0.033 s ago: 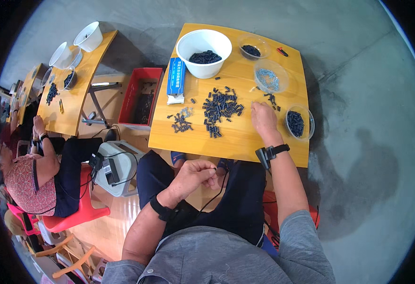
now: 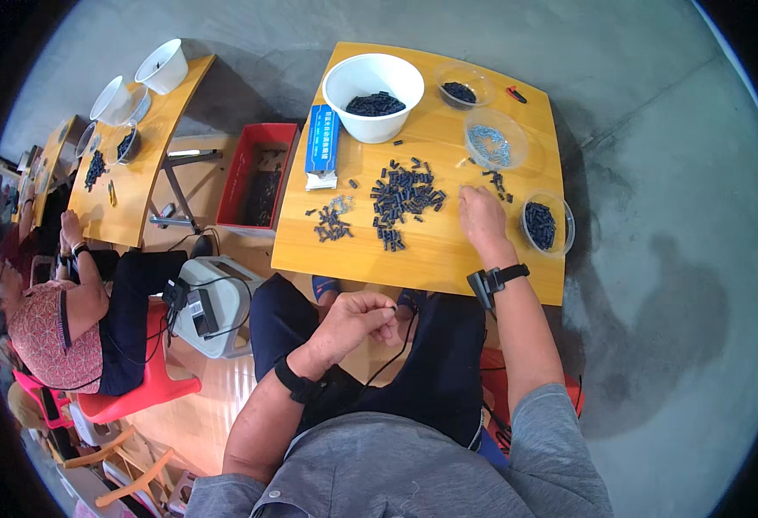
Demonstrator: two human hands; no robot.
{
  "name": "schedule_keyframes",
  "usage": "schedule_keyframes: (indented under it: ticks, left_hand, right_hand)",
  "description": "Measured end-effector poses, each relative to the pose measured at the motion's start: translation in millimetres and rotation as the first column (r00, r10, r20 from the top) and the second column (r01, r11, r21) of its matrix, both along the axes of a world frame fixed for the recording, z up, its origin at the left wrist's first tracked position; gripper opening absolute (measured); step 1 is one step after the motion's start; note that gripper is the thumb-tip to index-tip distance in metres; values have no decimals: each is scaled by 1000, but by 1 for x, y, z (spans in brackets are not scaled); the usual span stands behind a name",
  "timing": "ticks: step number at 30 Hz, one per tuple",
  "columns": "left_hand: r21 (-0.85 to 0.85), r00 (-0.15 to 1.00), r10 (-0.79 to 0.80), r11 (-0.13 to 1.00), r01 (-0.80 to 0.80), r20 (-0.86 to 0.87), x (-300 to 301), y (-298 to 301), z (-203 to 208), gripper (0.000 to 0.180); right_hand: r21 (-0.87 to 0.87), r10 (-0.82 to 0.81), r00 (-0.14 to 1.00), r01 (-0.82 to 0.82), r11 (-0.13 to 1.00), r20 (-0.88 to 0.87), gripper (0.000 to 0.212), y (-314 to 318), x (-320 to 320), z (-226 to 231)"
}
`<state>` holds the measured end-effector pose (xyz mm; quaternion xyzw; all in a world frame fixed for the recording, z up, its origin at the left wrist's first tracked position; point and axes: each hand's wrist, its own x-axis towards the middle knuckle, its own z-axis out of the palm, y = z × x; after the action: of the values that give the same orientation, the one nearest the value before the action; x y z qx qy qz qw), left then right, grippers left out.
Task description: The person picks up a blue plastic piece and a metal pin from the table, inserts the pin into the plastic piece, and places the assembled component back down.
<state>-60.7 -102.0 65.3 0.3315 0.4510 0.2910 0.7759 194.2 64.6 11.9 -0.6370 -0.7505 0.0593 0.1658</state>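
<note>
Above my lap, in front of the table edge, my left hand (image 2: 355, 326) is closed in a pinch on a small black part (image 2: 393, 308); only a dark tip shows. On the tabletop my right hand (image 2: 482, 220) lies with its fingers curled together, and whatever they hold is hidden. Just beyond it are a few small black pieces (image 2: 497, 180). To its left spreads a heap of short black cylindrical parts (image 2: 403, 195). A clear tub of black parts (image 2: 540, 226) stands to its right, and a clear tub of small silvery metal pieces (image 2: 489, 147) farther back.
A white bucket (image 2: 334, 85) and a blue box (image 2: 322, 141) stand at the table's left. Smaller dark pieces (image 2: 333, 226) lie near its front left. At the back are another clear tub (image 2: 458, 93) and a red-black tool (image 2: 516, 94). A co-worker (image 2: 59, 315) sits left, beyond a red bin (image 2: 239, 183).
</note>
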Motion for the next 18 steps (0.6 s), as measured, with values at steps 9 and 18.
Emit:
schedule_keyframes:
  ticks: [9, 18]
  left_hand:
    - [27, 993, 91, 995, -93, 77, 3, 6, 2, 12]
    - [102, 979, 180, 977, -190, 101, 13, 10, 21, 9]
  right_hand:
    - [-177, -124, 829, 30, 984, -546, 3, -17, 2, -5]
    - [-289, -275, 104, -157, 944, -956, 3, -50, -14, 37]
